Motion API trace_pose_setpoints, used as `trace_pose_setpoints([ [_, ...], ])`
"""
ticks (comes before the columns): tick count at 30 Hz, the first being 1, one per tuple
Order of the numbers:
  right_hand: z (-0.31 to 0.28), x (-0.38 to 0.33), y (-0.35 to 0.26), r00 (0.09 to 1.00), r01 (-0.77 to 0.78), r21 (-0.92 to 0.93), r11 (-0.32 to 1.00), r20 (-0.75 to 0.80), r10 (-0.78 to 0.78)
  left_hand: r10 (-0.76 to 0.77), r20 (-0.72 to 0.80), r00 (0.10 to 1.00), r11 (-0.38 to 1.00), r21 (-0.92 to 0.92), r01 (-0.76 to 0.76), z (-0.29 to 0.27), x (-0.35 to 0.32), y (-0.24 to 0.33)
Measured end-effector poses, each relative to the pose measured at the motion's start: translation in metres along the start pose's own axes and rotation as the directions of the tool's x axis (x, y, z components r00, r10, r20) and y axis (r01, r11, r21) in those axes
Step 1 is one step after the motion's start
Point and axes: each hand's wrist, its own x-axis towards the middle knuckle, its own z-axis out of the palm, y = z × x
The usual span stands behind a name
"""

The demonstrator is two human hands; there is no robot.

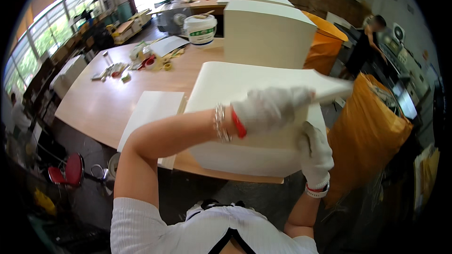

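Observation:
A thick stack of white sheets [245, 160], paper or thin card, stands at the table's near edge in front of me. My left hand [270, 109], in a pale glove with a red cuff, reaches across its top and is blurred by motion. Its fingers close at the edge of the top sheets [332, 88], whose far right corner is lifted and bent. My right hand [316, 154], also gloved, is curled around the stack's near right edge; some of its fingers are hidden. A lower pile of white sheets [153, 108] lies to the left.
A taller white stack [268, 33] stands behind, beside a white bucket [200, 29]. Tape rolls [150, 63] and small items lie on the wooden table [89, 101]. Orange sacks [372, 136] crowd the right side. Another person [369, 42] stands back right. A red chair [70, 169] is lower left.

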Motion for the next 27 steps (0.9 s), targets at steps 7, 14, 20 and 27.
trace_pose_setpoints([
  [7, 0.004, -0.004, 0.0, 0.997, -0.075, 0.016, 0.997, 0.008, 0.075, -0.466, -0.476, 0.746, 0.773, -0.629, 0.081, -0.14, -0.047, -0.078],
  [14, 0.063, 0.018, -0.114, 0.952, 0.266, 0.102, 0.959, 0.127, -0.278, -0.687, -0.666, 0.291, 0.601, -0.746, -0.286, -0.16, -0.141, -0.15],
  [20, 0.11, 0.017, -0.174, 0.913, 0.253, 0.282, 0.925, 0.246, -0.325, -0.758, -0.635, 0.152, 0.599, -0.769, -0.224, -0.17, -0.175, -0.169],
  [27, 0.234, -0.024, -0.23, 0.979, -0.056, 0.632, 0.773, 0.185, -0.08, -0.432, -0.855, 0.286, 0.878, -0.325, 0.352, -0.132, -0.195, -0.059],
])
